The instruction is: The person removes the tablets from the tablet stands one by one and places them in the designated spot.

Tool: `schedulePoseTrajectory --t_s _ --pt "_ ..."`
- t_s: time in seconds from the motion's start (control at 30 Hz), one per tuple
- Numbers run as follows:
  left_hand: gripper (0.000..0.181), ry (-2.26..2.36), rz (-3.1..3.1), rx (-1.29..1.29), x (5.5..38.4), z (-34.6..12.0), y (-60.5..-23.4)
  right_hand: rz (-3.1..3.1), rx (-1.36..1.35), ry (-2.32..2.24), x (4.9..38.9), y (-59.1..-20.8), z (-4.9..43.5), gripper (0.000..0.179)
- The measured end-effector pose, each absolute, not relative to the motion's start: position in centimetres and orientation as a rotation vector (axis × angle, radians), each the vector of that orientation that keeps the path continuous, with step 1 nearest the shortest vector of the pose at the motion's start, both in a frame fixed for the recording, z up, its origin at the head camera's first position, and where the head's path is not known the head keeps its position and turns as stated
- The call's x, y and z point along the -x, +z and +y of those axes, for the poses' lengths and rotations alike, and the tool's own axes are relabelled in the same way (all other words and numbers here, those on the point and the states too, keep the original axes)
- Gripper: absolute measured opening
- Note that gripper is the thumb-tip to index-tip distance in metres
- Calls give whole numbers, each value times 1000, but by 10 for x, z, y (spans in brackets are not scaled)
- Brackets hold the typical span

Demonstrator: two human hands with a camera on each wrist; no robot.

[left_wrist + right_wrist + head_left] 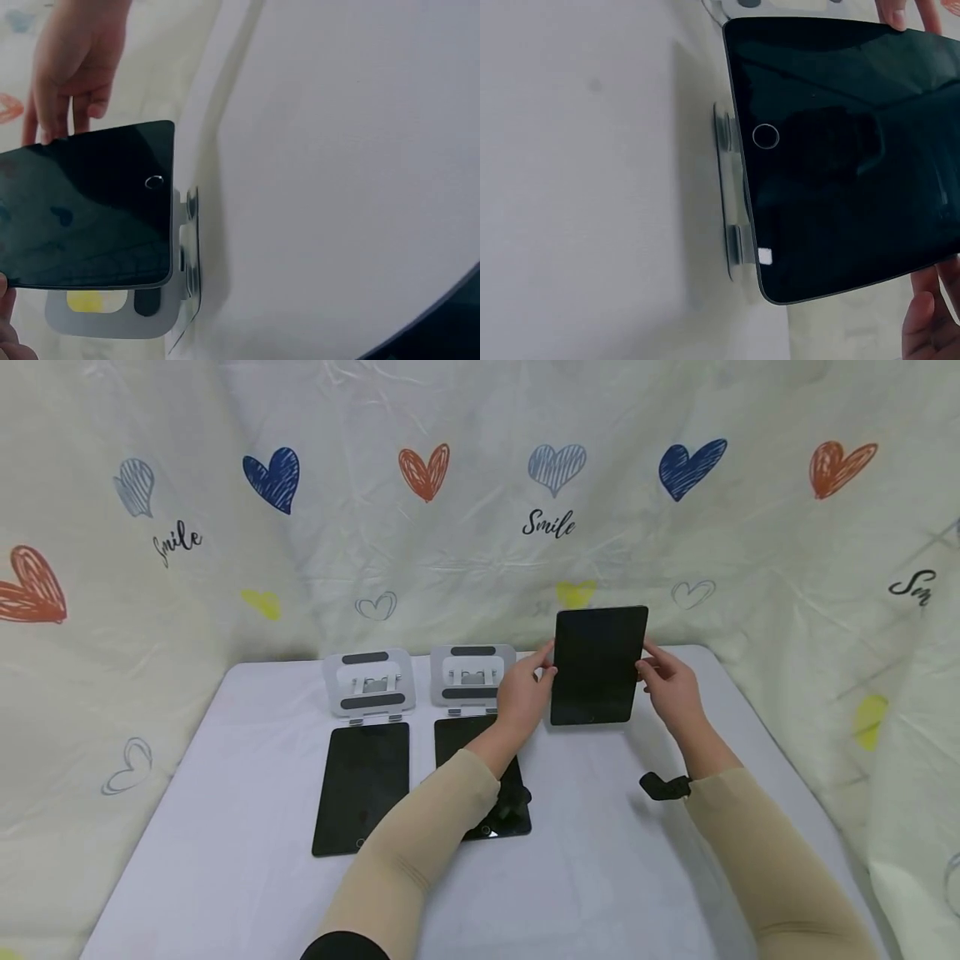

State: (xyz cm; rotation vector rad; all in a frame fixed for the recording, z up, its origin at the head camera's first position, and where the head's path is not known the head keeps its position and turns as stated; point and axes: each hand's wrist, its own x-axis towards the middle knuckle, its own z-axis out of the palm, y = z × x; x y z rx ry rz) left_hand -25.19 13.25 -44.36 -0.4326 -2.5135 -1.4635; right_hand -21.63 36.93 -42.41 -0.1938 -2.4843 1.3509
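Both hands hold a black tablet (pixel 600 667) upright at the right back of the table, its dark screen facing me. My left hand (pixel 522 692) pinches its left edge between thumb and fingers. On the opposite edge, my right hand (pixel 672 691) grips it the same way. A grey folding stand (pixel 161 322) shows behind the tablet in the left wrist view, mostly hidden by it. In the right wrist view the stand's front lip (pixel 721 187) pokes out just beyond the tablet's home-button end.
Two more grey stands (pixel 372 702) (pixel 465 697) stand at the table's back, left of the held tablet. Before them lie two black tablets (pixel 367 777) (pixel 457 735), the second partly under my left forearm. A heart-printed curtain (pixel 480 552) hangs behind the white table (pixel 585 877).
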Motion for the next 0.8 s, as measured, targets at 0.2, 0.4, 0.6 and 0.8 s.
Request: schedulePoseTrajectory --t_s 0.2,0.4,0.6,0.8 --pt "50 -1498 -2520 450 244 129 -446 -2544 189 1316 202 -424 370 48" --pt "49 -1557 -2534 437 234 124 -446 -2581 196 1322 191 -424 365 50" --pt "51 -1555 -2625 400 227 122 -444 -2643 204 1344 182 -422 364 50" --pt "55 -1559 -2692 400 216 121 -445 -2711 224 1425 171 -420 365 53"
